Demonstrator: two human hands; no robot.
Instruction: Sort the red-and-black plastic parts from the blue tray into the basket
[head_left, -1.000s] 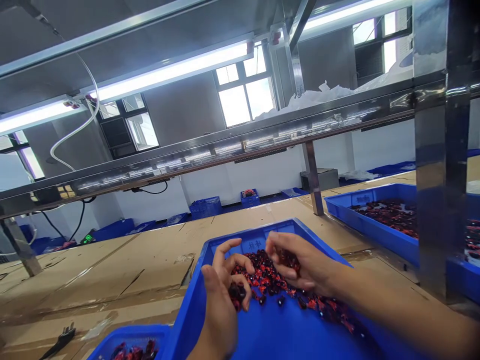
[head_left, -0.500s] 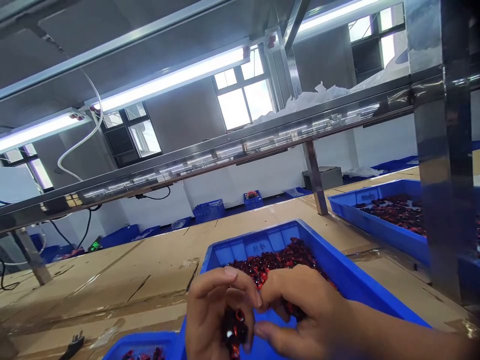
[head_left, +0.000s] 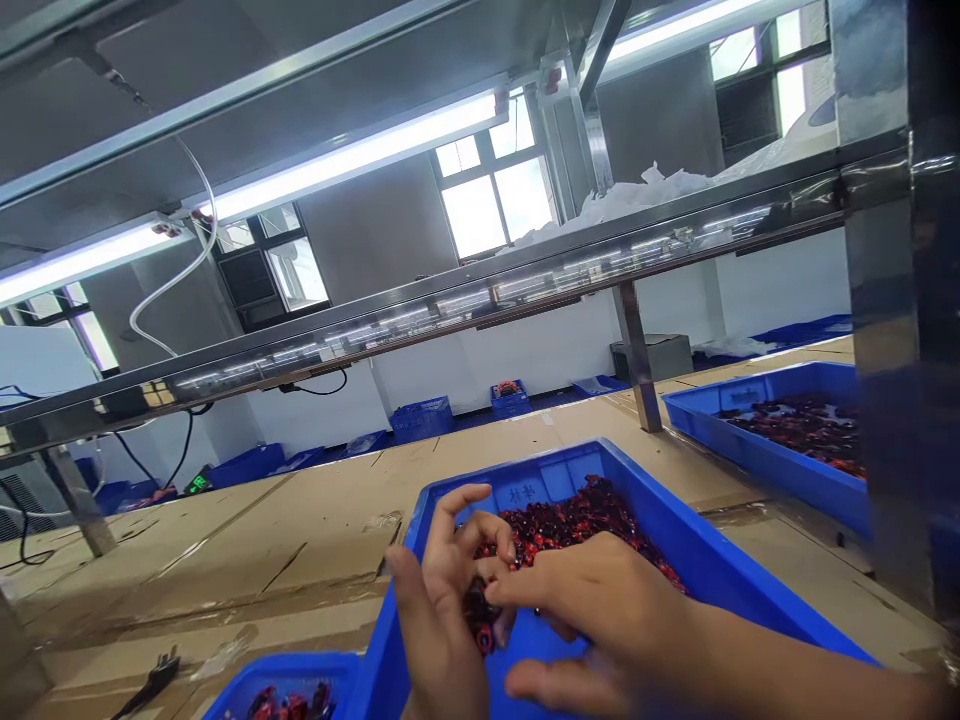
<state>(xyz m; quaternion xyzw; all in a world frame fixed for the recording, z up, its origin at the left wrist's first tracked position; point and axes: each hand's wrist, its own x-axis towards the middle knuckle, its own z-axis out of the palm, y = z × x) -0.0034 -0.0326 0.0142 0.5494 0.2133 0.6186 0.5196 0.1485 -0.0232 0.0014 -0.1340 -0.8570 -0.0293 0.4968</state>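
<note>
We have a cardboard-covered counter before us, and on it a large blue plastic tray reaching away from us. Inside, a heap of glossy dark-red pieces lies at the far end and down the right side, beyond both hands. A smaller blue tray sits just beside it at lower left. Our right hand comes in from the right, thumb apart from the forefinger, its fingertips at the left hand's; we cannot tell whether its tucked fingers hold anything. Our left hand is palm-inward, thumb raised apart, fingers curled loosely round a small handful of pieces. That handful lies directly left of the right fingertips, nearest the left palm; single pieces are too small to show a long axis.
</note>
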